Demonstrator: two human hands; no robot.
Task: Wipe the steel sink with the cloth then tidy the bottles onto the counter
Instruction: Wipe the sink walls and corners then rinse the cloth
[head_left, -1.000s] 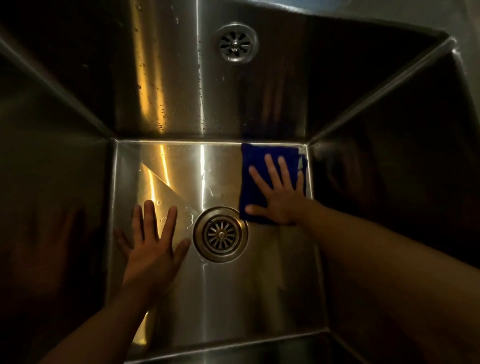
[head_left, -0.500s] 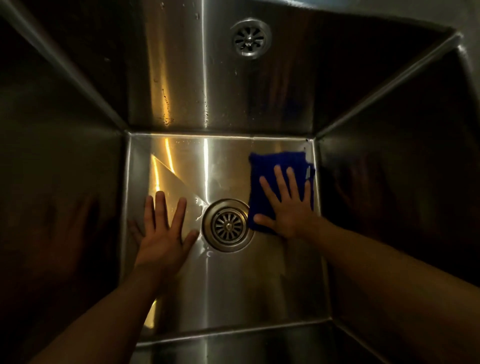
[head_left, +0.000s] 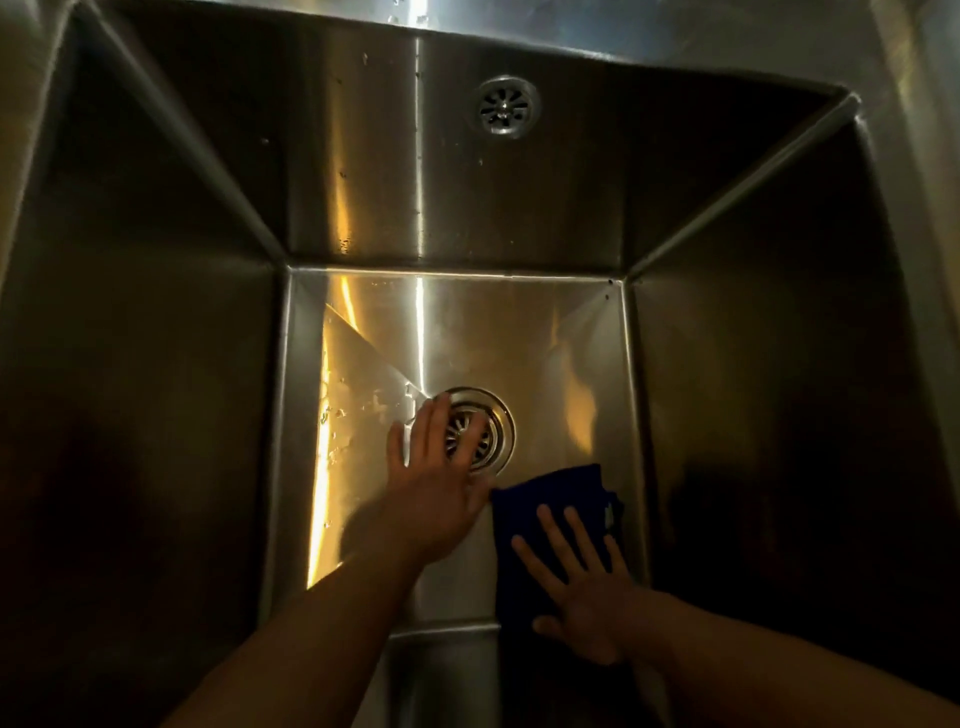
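Observation:
I look down into a deep steel sink. A dark blue cloth lies on the sink floor at the near right, beside the right wall. My right hand presses flat on the cloth's near part with fingers spread. My left hand rests flat on the sink floor with fingers apart; its fingertips cover the left side of the round drain strainer. It holds nothing. No bottles are in view.
A round overflow grille sits high on the back wall. Water drops lie on the sink floor left of the drain. The side walls are dark and steep. The steel rim runs along the top right.
My right hand has dragged the cloth from the far right corner back toward me along the right wall. My left hand has slid right, onto the drain.

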